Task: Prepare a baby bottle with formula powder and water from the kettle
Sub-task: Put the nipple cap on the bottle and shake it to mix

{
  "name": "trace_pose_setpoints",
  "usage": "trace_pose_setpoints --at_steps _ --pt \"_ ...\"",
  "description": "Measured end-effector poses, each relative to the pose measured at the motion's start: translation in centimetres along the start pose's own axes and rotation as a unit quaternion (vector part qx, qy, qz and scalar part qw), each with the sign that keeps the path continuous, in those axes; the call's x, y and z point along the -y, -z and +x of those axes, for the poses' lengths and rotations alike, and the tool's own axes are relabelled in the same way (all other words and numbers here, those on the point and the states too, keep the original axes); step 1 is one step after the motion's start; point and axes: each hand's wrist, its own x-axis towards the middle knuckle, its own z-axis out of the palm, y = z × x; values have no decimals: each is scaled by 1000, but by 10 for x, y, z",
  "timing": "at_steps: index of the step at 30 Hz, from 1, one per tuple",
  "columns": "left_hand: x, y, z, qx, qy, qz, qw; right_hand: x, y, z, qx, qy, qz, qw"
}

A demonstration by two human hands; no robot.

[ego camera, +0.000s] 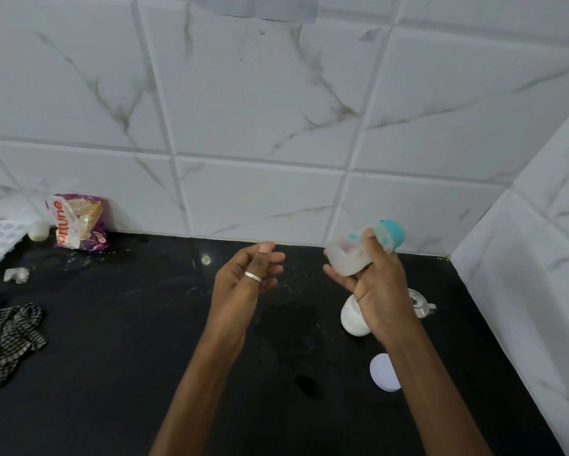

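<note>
My right hand (375,291) holds the baby bottle (350,256) in the air above the back right of the bench (145,324). The bottle is tipped so its teal top (393,233) points up toward the wall. My fingers (335,274) and thumb are wrapped round its clear body.

The top looks fitted, and something pale and cloudy sits at the base end. I judge powder and water are both in and I am at the mixing step, though blur hides how full it is.

My left hand (240,281) hovers beside the bottle, apart from it, fingers loosely curled and holding nothing.

Under my right wrist stands a white tub (350,320). A round white lid (384,373), likely its own, lies nearer to me. A bit of metal (419,304) behind my wrist may be the kettle.

What is left, I think, is to finish mixing and close the tub.
</note>
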Motion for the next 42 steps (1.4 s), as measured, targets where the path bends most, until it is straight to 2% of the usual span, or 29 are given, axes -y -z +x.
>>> trace_pose_setpoints --at_steps 4,6,9,11,14,19,22,24,28,30,32,34,37,38,42 --pt "0 -2 1 -4 7 -2 1000 -11 2 -8 90 -59 -166 980" --pt "-1 -2 2 -2 3 0 1000 -7 3 -5 80 -45 -124 988" --pt "-1 0 1 -11 1 -1 1000 2 2 3 -4 -7 -1 1000" --pt "-1 0 1 -17 5 -3 1000 -2 1 1 8 -16 -55 998" --pt "0 -1 2 -12 9 1 1000 -9 4 -6 89 -65 -173 979" --pt "-1 -1 1 -14 5 -1 1000 -2 1 2 1 -11 -30 999" --pt "1 0 2 -16 9 -2 1000 -7 0 -4 68 -52 -158 984" --pt "1 0 2 -13 9 1 1000 -10 1 -5 103 -67 -182 976" --pt "-1 1 0 -13 2 1 1000 -9 1 3 26 -20 -11 999" --pt "-2 1 0 -17 2 0 1000 -13 2 2 49 -28 -73 996" --pt "-2 1 0 -17 4 -3 1000 -17 3 -4 114 -69 -167 977" --pt "-2 1 0 -14 4 -3 1000 -16 5 -3 123 -67 -162 977" --pt "-2 2 -1 -14 1 -2 1000 -7 2 0 56 -18 -54 997" --pt "-2 2 -1 -14 1 -1 1000 -8 2 1 49 -8 -54 997" --pt "-2 2 -2 -8 5 2 1000 -18 3 -8 126 -35 -184 974"
